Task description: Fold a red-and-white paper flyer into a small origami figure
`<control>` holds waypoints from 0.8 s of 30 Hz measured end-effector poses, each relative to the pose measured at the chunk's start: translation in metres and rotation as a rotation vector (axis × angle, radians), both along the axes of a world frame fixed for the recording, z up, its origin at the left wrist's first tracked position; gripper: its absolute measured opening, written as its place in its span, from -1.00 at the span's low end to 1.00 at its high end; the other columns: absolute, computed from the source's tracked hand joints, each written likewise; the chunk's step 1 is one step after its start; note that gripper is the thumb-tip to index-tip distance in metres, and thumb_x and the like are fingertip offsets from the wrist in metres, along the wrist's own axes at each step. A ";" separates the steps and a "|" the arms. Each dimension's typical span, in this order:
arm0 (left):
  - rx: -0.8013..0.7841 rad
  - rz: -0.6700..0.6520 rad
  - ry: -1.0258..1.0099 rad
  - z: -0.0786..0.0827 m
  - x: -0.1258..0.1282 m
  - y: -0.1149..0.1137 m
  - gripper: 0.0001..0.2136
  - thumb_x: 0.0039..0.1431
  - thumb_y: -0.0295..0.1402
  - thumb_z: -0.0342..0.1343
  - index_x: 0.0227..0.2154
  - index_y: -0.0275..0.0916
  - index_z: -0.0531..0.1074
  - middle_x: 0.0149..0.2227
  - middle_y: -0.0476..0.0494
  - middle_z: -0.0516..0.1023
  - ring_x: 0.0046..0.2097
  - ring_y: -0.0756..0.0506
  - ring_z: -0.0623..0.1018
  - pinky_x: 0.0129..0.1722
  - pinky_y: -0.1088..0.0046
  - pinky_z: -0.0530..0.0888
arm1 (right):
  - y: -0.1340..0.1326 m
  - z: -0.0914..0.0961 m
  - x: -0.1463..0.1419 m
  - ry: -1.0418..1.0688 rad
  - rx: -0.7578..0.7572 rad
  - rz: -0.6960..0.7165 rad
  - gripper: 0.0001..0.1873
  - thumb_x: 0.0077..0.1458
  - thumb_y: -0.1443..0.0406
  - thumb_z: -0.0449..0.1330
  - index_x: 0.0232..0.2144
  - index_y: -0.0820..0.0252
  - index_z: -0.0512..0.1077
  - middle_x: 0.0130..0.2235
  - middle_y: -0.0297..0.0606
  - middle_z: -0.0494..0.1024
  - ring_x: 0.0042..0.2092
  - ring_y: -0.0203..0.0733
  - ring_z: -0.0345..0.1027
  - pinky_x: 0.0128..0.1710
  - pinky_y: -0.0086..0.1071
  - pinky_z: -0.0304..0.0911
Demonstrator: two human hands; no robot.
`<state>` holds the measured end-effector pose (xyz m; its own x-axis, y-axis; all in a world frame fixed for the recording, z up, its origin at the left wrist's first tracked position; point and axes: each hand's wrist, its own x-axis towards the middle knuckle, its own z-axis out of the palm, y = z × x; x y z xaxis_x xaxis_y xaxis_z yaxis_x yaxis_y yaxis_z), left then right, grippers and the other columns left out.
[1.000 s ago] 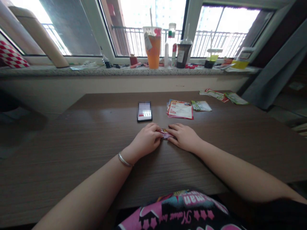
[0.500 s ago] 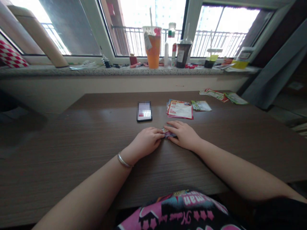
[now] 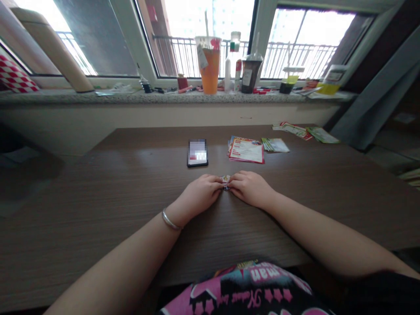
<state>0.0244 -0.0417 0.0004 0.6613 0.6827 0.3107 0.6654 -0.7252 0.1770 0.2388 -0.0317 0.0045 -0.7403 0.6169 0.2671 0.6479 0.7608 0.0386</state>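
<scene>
Between my fingertips lies a small printed piece of paper (image 3: 225, 182), patterned in white and purple and mostly covered by my fingers. My left hand (image 3: 204, 191), with a silver bangle at the wrist, presses on its left side with fingers closed together. From the right, my right hand (image 3: 251, 188) grips the opposite side, fingers also drawn together. Both hands rest low on the brown table (image 3: 124, 188). Whether the paper is folded I cannot tell.
Beyond my hands a phone (image 3: 197, 153) lies on the table. To its right are a stack of printed cards (image 3: 246, 150), a smaller stack of green cards (image 3: 275, 145) and more printed papers (image 3: 297, 130). Drink cups, including an orange one (image 3: 210, 65), stand on the windowsill (image 3: 131, 99).
My right hand's fingers, spread over the paper before, have drawn together and pinch its right side. Less of the paper shows on the right. My left hand has hardly moved.
</scene>
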 end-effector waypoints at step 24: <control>0.027 0.026 0.059 0.001 -0.005 0.005 -0.88 0.22 -0.35 0.11 -0.26 -0.19 0.54 -0.28 -0.11 0.52 -0.21 -0.08 0.49 -0.16 0.40 0.42 | 0.003 -0.006 0.002 0.111 -0.113 0.104 -0.75 0.23 0.26 0.08 -0.14 0.19 0.50 -0.09 -0.15 0.57 -0.06 -0.13 0.43 -0.04 -0.27 0.30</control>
<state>0.0197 -0.0365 0.0009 0.6614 0.6915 0.2904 0.6926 -0.7118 0.1174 0.2404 -0.0292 -0.0013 -0.7714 0.5696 0.2837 0.5613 0.8191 -0.1185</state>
